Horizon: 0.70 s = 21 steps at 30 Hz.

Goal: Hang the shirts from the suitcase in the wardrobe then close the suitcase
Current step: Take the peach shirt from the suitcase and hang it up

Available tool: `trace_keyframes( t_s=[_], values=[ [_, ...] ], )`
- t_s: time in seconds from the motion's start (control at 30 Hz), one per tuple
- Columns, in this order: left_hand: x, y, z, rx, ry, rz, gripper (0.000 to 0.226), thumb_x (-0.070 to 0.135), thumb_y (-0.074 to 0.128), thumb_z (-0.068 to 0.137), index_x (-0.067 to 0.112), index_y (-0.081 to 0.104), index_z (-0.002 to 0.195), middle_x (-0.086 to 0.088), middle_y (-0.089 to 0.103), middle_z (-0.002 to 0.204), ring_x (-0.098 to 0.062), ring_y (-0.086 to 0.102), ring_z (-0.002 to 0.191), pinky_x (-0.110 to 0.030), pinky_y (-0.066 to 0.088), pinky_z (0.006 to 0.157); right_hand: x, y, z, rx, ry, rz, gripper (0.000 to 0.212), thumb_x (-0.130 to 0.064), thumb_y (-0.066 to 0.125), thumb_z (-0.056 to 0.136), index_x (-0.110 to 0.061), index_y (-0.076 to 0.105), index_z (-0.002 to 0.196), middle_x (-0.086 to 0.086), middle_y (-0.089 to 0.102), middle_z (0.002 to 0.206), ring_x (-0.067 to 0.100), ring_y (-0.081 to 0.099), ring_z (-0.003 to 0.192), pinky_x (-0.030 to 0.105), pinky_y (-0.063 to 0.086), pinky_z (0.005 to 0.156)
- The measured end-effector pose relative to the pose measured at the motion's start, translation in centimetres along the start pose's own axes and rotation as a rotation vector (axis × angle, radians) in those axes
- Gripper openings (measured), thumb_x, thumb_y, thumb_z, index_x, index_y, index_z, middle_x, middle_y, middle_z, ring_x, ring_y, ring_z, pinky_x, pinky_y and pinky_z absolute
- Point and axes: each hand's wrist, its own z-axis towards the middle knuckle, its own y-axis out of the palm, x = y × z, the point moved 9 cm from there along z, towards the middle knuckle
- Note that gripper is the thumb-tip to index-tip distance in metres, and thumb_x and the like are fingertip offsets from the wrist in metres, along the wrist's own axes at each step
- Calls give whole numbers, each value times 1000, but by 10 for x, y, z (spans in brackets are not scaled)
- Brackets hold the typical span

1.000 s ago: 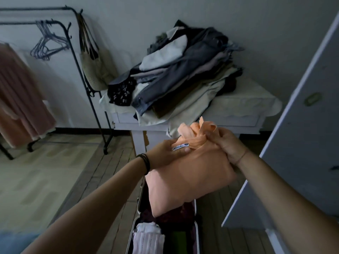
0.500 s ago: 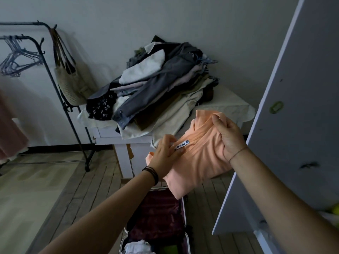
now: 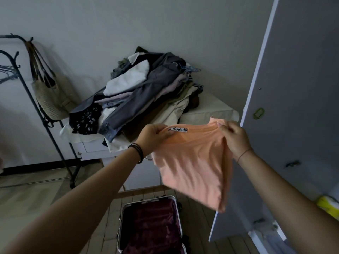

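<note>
Far left stands a black clothes rack [image 3: 39,114] with a woven bag [image 3: 52,101] hung from its top corner. Next to it, against the wall, a cloth-covered tabletop [image 3: 211,111] carries a tall, slumped pile of clothes [image 3: 145,92] in greys, whites and tans.

In front of that pile the left hand [image 3: 152,137] has a pinching grip on one end of the neckline of a peach shirt [image 3: 192,165], thumb on top and fingers curled under the fabric. A dark band sits on that wrist. The shirt is held up in the air between the two hands, its neckline stretched level with a white label [image 3: 178,129] showing. The body hangs folded and slants down toward the right.

Below it on the wooden floor lies the open suitcase [image 3: 146,200], with dark red lining and clothes inside.

The right hand [image 3: 233,138] has a closed grip on the other end of the neckline, fingers bunched around the cloth, just beside the edge of the open white wardrobe door [image 3: 293,107].
</note>
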Motion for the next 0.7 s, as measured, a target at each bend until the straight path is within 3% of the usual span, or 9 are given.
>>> trace_keyframes(
  t_s=[0.1, 0.27, 0.4, 0.47, 0.57, 0.7],
  values=[
    [3, -1, 6, -23, -11, -1, 15, 28, 66, 88, 27, 66, 73, 20, 57, 52, 9, 51, 50, -5, 38, 52, -2, 8, -7, -85, 8, 84, 12, -20, 57, 93, -18, 68, 89, 0, 67, 87, 6, 60, 79, 6, 46, 68],
    [-5, -9, 9, -47, -79, -61, 8, 32, 66, 88, 27, 70, 83, 8, 64, 72, -4, 57, 65, -15, 50, 63, -3, 18, -7, -132, -40, 51, 16, -19, 54, 94, -11, 67, 98, -2, 67, 95, 7, 60, 89, 7, 44, 76],
    [1, -19, 11, -10, -75, -119, 6, 31, 66, 87, 28, 70, 84, 7, 67, 78, -5, 61, 71, -17, 53, 69, -4, 46, -18, -420, -4, -20, 29, -36, 58, 89, -19, 66, 111, -5, 68, 109, 6, 62, 105, 19, 48, 90],
    [2, -27, 14, 12, -77, -137, 7, 31, 66, 87, 26, 71, 86, 4, 68, 82, -9, 63, 77, -22, 55, 74, 0, 53, -26, -503, 68, 17, 39, -40, 63, 82, -12, 68, 109, 4, 71, 105, 16, 67, 100, 28, 54, 88],
    [1, -39, 19, 46, -84, -135, 5, 30, 67, 87, 26, 71, 87, 6, 68, 83, -9, 63, 79, -20, 53, 72, 4, 63, -39, -628, 151, 43, 25, -27, 69, 78, -9, 69, 96, 1, 74, 89, 18, 69, 85, 25, 56, 77],
    [-1, -48, 22, 68, -80, -104, 7, 27, 66, 88, 22, 70, 92, 9, 67, 83, -5, 61, 77, -15, 50, 70, 4, 66, -34, -598, 83, -111, 38, -37, 66, 80, -3, 68, 97, 21, 69, 100, 33, 66, 89, 44, 52, 84]
  ],
)
